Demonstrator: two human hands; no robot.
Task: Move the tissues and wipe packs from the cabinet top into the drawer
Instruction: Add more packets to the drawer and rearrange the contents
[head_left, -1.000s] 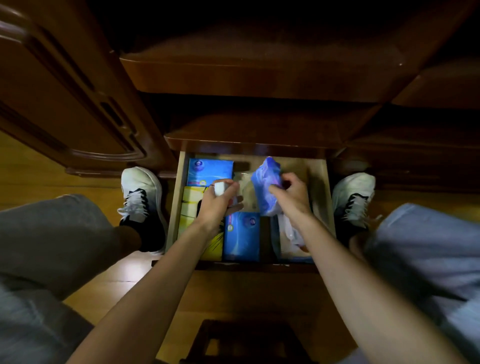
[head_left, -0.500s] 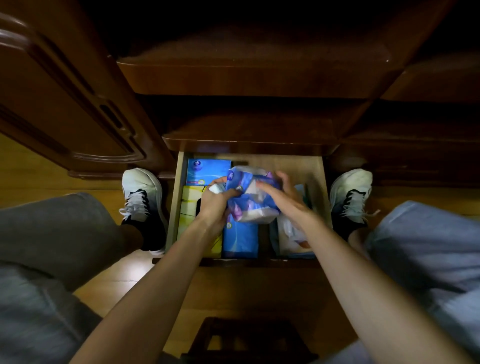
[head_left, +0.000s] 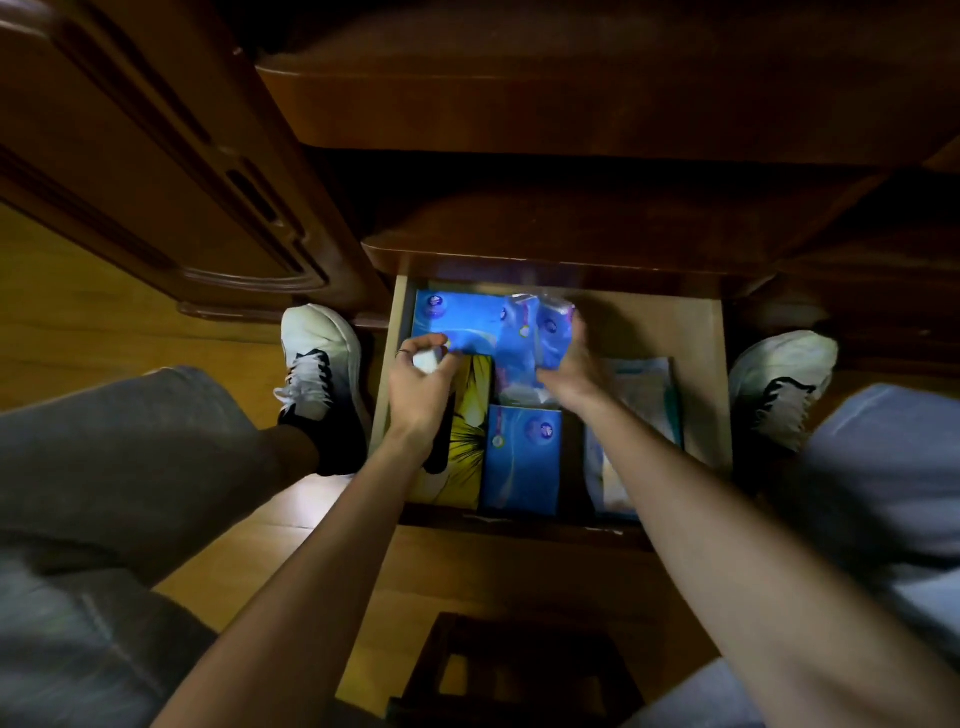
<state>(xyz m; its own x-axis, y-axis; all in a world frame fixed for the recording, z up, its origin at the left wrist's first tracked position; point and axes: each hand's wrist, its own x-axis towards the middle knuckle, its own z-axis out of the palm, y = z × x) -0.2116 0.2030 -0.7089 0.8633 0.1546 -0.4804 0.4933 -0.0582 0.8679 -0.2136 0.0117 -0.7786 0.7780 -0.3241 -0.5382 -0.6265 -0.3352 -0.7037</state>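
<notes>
Left: a grey trouser leg (head_left: 119, 441) and a white shoe (head_left: 319, 364) on the wooden floor (head_left: 78, 322), beside a carved cabinet door (head_left: 156, 171). Centre: the open drawer (head_left: 387, 395), its pale wall showing along the left edge. At its back left lies a blue tissue pack (head_left: 457, 319); in front of that a yellow pack (head_left: 470, 431), and beside it a second blue pack (head_left: 522, 457).

The left hand (head_left: 423, 384) hovers over the yellow pack, its fingers (head_left: 428, 345) curled round a small white object (head_left: 428, 359) whose identity cannot be made out. The right hand (head_left: 563, 366) pinches a soft blue wipe pack (head_left: 524, 332), holding it low over the drawer's back middle, just beside the rear blue pack; whether it already rests on the drawer's contents cannot be told.

Step in hand, as judged: seating this pack. The next move calls for pressing it down into the gap behind the second blue pack, then letting go. Right: pale packs (head_left: 647, 395) along the drawer's right side, the other shoe (head_left: 779, 379), and a light trouser leg (head_left: 883, 467). The cabinet top is out of view, so what remains there is unknown. The room is dim; a dark stool frame (head_left: 519, 675) shows below.
</notes>
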